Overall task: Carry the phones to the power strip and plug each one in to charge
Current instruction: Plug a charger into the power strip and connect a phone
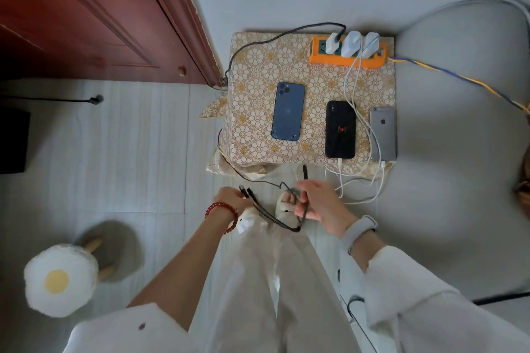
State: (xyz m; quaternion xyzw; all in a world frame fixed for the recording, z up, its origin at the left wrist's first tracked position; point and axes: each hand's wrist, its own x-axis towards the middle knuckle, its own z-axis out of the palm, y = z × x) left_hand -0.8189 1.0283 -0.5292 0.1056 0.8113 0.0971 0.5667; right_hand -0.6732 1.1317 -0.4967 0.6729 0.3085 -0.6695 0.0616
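On the patterned surface point(258, 71), the orange power strip point(347, 58) sits at the far edge; black phone point(340, 129) and grey phone point(383, 133) are cabled, blue phone point(288, 111) isn't. Left hand point(232, 200) and right hand point(319, 203) grip the black cable point(275, 219), fingers closed.

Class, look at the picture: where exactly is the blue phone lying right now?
The blue phone lies face down on the patterned cloth, left of the black phone and in front of the orange power strip, with no cable attached.
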